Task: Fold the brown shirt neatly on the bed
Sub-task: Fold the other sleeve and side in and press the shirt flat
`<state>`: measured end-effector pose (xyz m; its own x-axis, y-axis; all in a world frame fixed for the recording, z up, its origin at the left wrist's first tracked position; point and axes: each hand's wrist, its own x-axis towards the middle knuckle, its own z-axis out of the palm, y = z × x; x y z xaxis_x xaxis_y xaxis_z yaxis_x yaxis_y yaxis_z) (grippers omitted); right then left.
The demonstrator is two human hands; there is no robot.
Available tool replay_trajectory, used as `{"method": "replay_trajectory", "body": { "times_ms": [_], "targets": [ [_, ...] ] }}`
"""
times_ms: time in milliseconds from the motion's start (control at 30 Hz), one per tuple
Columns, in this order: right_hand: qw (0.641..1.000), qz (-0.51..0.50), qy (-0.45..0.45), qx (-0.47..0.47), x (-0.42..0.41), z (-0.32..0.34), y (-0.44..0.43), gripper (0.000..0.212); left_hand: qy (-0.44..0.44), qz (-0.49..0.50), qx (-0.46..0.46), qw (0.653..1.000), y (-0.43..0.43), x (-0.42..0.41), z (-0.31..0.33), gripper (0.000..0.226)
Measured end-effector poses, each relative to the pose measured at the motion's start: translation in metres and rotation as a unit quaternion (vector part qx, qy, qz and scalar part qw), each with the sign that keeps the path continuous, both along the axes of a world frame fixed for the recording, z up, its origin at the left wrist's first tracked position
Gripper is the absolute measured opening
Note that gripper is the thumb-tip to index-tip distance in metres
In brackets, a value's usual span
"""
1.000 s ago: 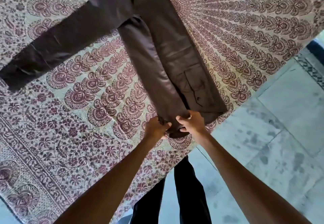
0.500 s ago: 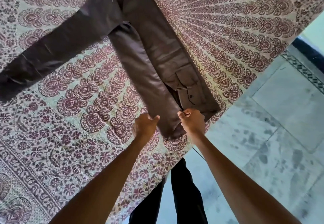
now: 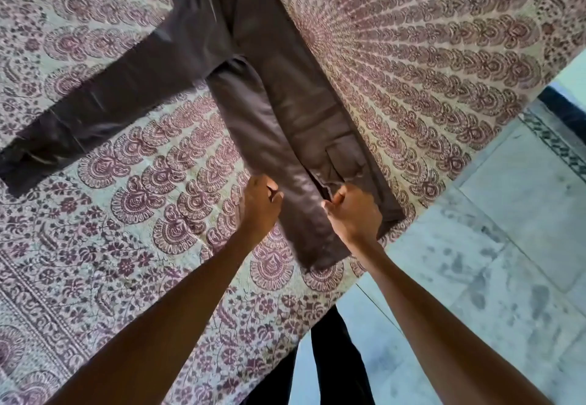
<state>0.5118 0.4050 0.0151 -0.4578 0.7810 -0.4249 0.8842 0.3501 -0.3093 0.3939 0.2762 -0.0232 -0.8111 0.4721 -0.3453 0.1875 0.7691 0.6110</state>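
Note:
The brown shirt (image 3: pixel 295 93) lies flat on the bed (image 3: pixel 133 201), its body running from the top middle down to the bed's near edge. One sleeve (image 3: pixel 285 179) is folded down along the body, its cuff near the edge. The other sleeve (image 3: pixel 95 103) stretches out to the left. My left hand (image 3: pixel 260 206) is at the folded sleeve's left edge, fingers curled and pinching the fabric. My right hand (image 3: pixel 353 214) pinches the sleeve's right edge, beside the chest pocket (image 3: pixel 344 160).
A patterned maroon and cream cover (image 3: pixel 428 55) is spread over the whole bed. The bed's edge runs diagonally at the lower right, with pale tiled floor (image 3: pixel 491 262) beyond it. My dark trouser legs (image 3: pixel 336 357) stand against the edge.
Both hands let go of the cuff end, spread apart and slid up along the folded sleeve to its two side edges.

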Motion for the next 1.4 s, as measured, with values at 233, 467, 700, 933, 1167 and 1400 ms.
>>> {"method": "replay_trajectory", "body": {
  "times_ms": [233, 467, 700, 933, 1167, 1400],
  "targets": [
    [0.982, 0.033, 0.127, -0.136, -0.12, -0.007, 0.015, 0.008, 0.037, 0.052, 0.007, 0.998, -0.008, -0.096, 0.003, 0.009],
    [0.963, 0.093, 0.168, -0.187, -0.229, -0.032, -0.015, 0.014, 0.091, 0.12, -0.005, 0.989, -0.051, -0.198, 0.0, 0.014],
    [0.947, 0.109, 0.118, -0.278, -0.311, -0.061, -0.099, 0.026, 0.161, 0.174, -0.04, 0.971, -0.148, -0.287, -0.008, 0.016],
    [0.89, -0.01, 0.145, -0.432, -0.353, -0.083, -0.189, 0.024, 0.128, 0.139, -0.207, 0.96, -0.243, -0.353, -0.02, 0.072],
    [0.847, -0.101, 0.176, -0.491, -0.392, -0.066, -0.238, 0.017, 0.026, 0.083, -0.188, 0.978, -0.285, -0.388, -0.022, 0.031],
    [0.806, -0.246, 0.161, -0.513, -0.387, -0.056, -0.238, 0.028, -0.267, 0.127, 0.047, 0.954, -0.263, -0.358, 0.026, 0.019]
  ]
}}
